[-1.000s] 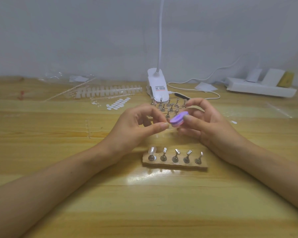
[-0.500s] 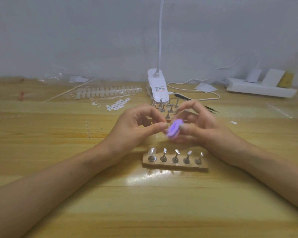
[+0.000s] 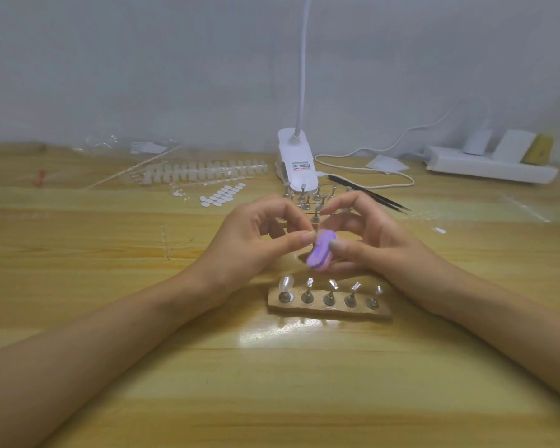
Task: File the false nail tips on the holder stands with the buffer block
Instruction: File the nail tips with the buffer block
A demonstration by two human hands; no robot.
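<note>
- Centrally, the right hand grips the purple buffer block, tilted above the counter.
- The left hand pinches thumb and forefinger at the block's upper end; what they hold, I cannot tell.
- Five holder stands stand in a row just below the hands, the leftmost bearing a clear nail tip.

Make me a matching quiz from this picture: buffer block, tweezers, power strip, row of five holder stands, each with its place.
1 buffer block
2 tweezers
3 power strip
4 row of five holder stands

A far right, by the wall
B nearest the camera
C held in the right hand
D just right of the lamp base

Pairs: 1-C, 2-D, 3-A, 4-B
</note>
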